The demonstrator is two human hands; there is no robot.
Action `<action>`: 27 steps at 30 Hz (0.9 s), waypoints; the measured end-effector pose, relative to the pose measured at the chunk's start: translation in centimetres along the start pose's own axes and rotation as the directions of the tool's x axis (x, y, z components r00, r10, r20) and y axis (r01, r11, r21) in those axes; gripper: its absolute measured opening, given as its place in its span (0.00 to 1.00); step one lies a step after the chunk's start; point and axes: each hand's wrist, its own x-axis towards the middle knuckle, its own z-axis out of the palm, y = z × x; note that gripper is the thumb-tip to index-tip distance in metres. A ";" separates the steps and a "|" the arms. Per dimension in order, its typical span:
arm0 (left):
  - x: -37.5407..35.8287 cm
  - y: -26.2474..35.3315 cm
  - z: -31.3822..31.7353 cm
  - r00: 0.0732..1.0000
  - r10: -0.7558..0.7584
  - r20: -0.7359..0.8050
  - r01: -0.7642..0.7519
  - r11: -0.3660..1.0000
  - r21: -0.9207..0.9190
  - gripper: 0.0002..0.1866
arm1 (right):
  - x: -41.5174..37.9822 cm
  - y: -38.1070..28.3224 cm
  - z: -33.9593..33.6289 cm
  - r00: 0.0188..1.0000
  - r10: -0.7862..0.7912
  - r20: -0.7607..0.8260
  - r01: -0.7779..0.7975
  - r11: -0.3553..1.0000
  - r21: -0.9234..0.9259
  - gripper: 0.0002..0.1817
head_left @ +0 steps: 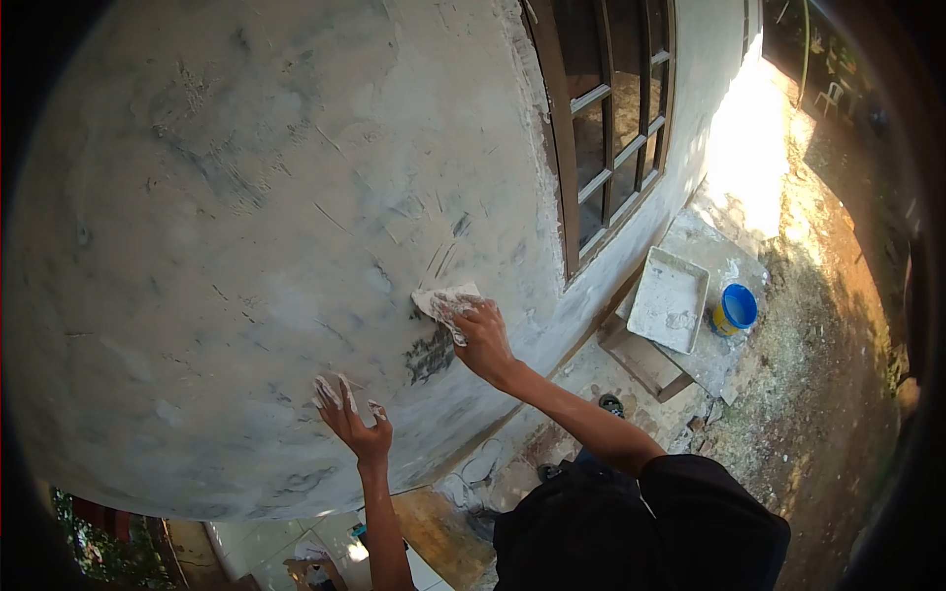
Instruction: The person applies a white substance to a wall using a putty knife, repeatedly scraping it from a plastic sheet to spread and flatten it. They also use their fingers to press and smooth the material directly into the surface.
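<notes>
My right hand (pixel 483 340) is closed around a flat putty scraper (pixel 443 298), smeared with white paste and pressed to the wall (pixel 276 177). Just below the scraper, a dark rough patch (pixel 430 357) shows on the grey, scratched surface. Lower and to the left, my left hand (pixel 355 419) is up at the wall with its fingers apart. White paste coats those fingertips, and nothing is in that hand.
A brown-framed window (pixel 611 118) is set in the wall at upper right. A white tray (pixel 668 298) with paste in it and a blue-rimmed bucket (pixel 734 309) stand on a low board-topped table (pixel 705 369). My shoe (pixel 611 405) shows on the floor below.
</notes>
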 end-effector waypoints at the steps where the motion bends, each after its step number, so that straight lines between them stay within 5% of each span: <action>1: 0.0 -0.1 0.0 1.000 0.007 -0.001 -0.007 1.000 -0.004 0.30 | -1.0 -0.7 0.4 1.000 -0.006 0.029 0.006 1.000 -0.004 0.29; 6: 0.6 -0.2 -0.2 1.000 0.026 0.010 -0.026 1.000 0.011 0.30 | -2.7 -0.3 -0.3 0.977 0.064 0.205 -0.085 0.992 0.096 0.26; 13: 1.0 0.1 -0.1 1.000 0.001 -0.010 -0.001 1.000 -0.020 0.30 | 7.4 2.6 -7.1 0.962 0.083 -0.262 -0.084 0.996 0.009 0.21; 16: 1.0 0.1 0.3 1.000 0.012 -0.017 -0.012 1.000 -0.029 0.30 | 8.6 2.3 -6.4 0.977 0.021 -0.214 -0.030 0.999 -0.039 0.23; 22: 1.1 0.1 0.4 0.999 0.020 -0.032 -0.022 0.999 -0.047 0.30 | 2.5 1.5 -2.3 0.987 -0.106 0.122 0.129 0.971 -0.202 0.31; 27: 1.4 0.4 0.4 0.999 0.023 -0.024 -0.024 0.999 -0.040 0.30 | -0.5 2.6 -2.8 0.967 -0.035 0.251 0.069 0.989 -0.132 0.31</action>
